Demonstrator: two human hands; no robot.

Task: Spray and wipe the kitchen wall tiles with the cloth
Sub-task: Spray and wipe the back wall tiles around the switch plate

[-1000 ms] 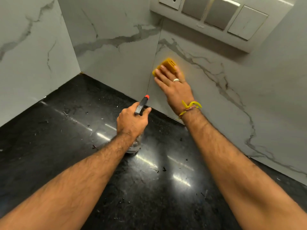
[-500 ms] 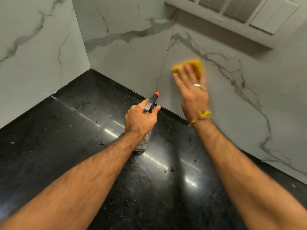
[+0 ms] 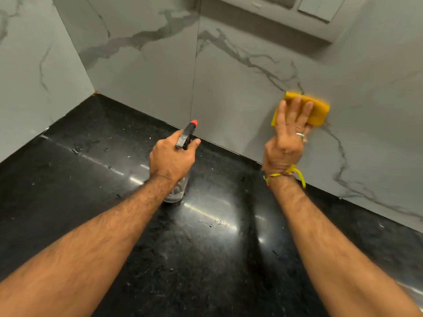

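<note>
While the right hand (image 3: 288,136) presses the yellow cloth (image 3: 317,110) flat-fingered against the marble wall tile (image 3: 240,88) at right of centre, the left hand (image 3: 170,160) grips the spray bottle (image 3: 186,138); a stray squeeze might wet the black countertop (image 3: 68,179).

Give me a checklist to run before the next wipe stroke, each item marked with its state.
1. Yellow cloth flat against the marble wall tile: ok.
2. Right hand pressing the cloth with straight fingers: ok.
3. Left hand gripping the spray bottle: ok.
4. Bottle's red nozzle tip pointing toward the wall: ok.
5. Tile wet enough from spray: cannot tell.
6. Switch panel sits above the cloth, apart from it: ok.
</note>
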